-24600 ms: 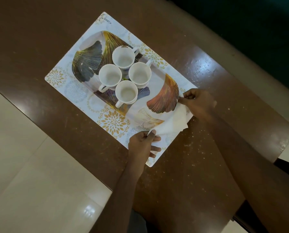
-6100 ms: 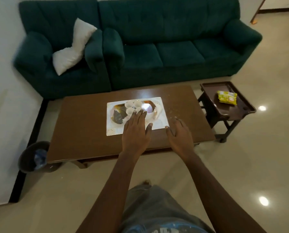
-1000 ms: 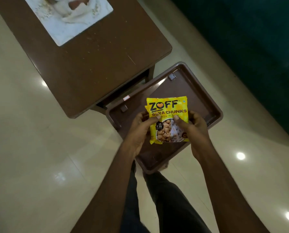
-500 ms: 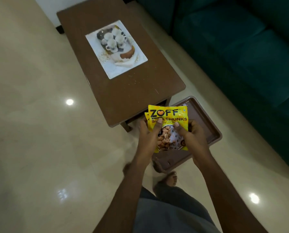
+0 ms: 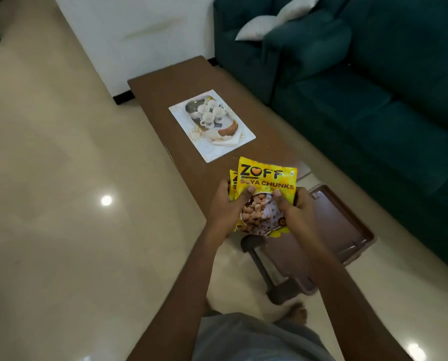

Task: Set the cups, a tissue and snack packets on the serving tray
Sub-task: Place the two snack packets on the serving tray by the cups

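Note:
Yellow soya chunk snack packets (image 5: 265, 183), a second one peeking out behind the first, are held in front of me by both hands. My left hand (image 5: 228, 204) grips the left side and my right hand (image 5: 297, 209) grips the right side, thumbs on the front. Further ahead on the brown coffee table (image 5: 259, 105) lies a patterned placemat (image 5: 212, 152) with the serving tray (image 5: 191, 106) on it. Several white cups (image 5: 208, 113) stand on the tray, and a white tissue (image 5: 226, 142) lies at its near end.
A small brown side table (image 5: 347, 230) stands just right of my hands, below the packets. A dark green sofa (image 5: 373, 100) with a white cushion (image 5: 259, 24) runs along the right. Glossy tiled floor (image 5: 61, 178) spreads to the left. My foot (image 5: 298, 312) shows below.
The view has lifted and swung toward the coffee table. Both hands have carried the packets up and off the side table, nearer the coffee table's end.

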